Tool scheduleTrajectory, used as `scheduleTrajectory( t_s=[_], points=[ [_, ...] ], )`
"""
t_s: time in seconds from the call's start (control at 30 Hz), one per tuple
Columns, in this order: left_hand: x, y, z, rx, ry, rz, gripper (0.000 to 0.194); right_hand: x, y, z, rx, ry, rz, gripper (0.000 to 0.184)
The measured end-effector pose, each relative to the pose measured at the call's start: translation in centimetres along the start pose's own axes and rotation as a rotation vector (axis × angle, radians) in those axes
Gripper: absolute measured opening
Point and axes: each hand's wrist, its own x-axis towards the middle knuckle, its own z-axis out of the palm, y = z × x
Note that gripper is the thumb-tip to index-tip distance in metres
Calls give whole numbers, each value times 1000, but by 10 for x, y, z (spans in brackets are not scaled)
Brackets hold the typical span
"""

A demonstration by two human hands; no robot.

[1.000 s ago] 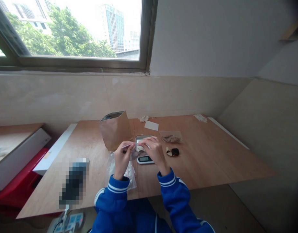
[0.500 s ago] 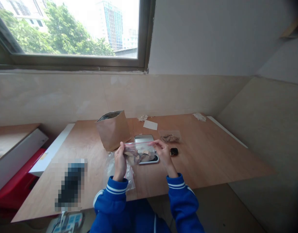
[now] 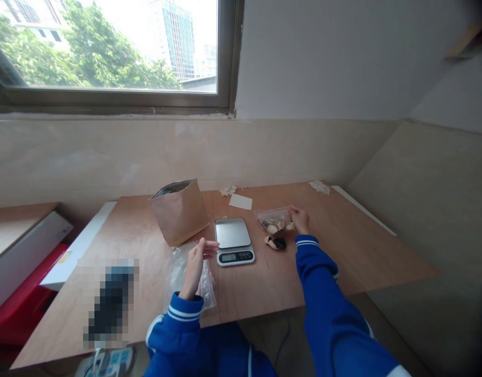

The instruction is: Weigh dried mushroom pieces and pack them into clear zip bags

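Daylight pours through the window (image 3: 107,47) above a pale wall (image 3: 272,152), and here is the wooden table (image 3: 362,246) spread out in front of me; over on the right, my right hand (image 3: 299,219) has thumb and fingers pinched on the top corner of a filled clear bag (image 3: 274,219), pale and brownish pieces showing through its film; it is beyond the scale (image 3: 233,235) and to its right, though whether it rests fully on the wood, or on another bag, I cannot tell.

Over to my left hand (image 3: 196,264); it is open, gripping nothing, fingers reaching toward the scale's near left side, just beside it or touching, I cannot say which; below it lie flat clear bags (image 3: 180,269), a red line showing on one; the scale's display has figures too small to read.

So how do things stand? The filling of the bag at my right looks done, and it is off the scale; whether its top is sealed I cannot make out; the flat bags look unused, so they count as what is left; behind them the brown paper bag (image 3: 179,213) stands upright, its mouth open, its contents hidden; a small dark object (image 3: 279,243) sits just nearer me than the filled bag.
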Motion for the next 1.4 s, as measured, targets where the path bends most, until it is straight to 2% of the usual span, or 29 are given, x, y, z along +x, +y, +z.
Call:
scheduleTrajectory(
  t_s=[0.07,0.17,0.27,0.37,0.5,0.6,0.7,0.8,0.93,1.1,1.17,1.27,1.33,1.4],
  points=[
    [2,-3,-2,0,12,1,49,-8,-2,1,-109,45,-60,31],
    [5,-9,-6,-2,46,1,48,-41,-2,8,-400,77,-295,45],
    [7,-12,-8,3,62,-6,49,-79,8,20,-625,-28,-492,44],
    [7,-12,-8,8,62,-10,51,-99,24,28,-778,-151,-500,42],
    [5,-9,-8,23,61,-27,52,-88,35,27,-875,-194,-433,44],
    [4,-9,-9,31,66,-33,53,-84,30,23,-849,-185,-477,45],
    [4,-8,-11,40,70,-17,53,-105,25,17,-798,-110,-525,40],
    [6,-2,-13,71,108,25,52,-140,29,10,-823,-183,-550,36],
    [12,22,-22,253,269,234,44,-165,42,1,-878,-337,-583,32],
    [34,81,-40,571,632,650,28,-155,51,-1,-814,-343,-605,27],
    [48,105,-48,660,718,756,27,-150,48,3,-690,-334,-609,28],
    [73,131,-60,749,749,802,29,-148,30,19,-398,-336,-600,29],
    [88,136,-66,797,739,780,31,-148,10,37,-250,-345,-600,29],
    [101,134,-71,853,712,737,32,-150,-12,59,-216,-370,-621,28]
  ],
)
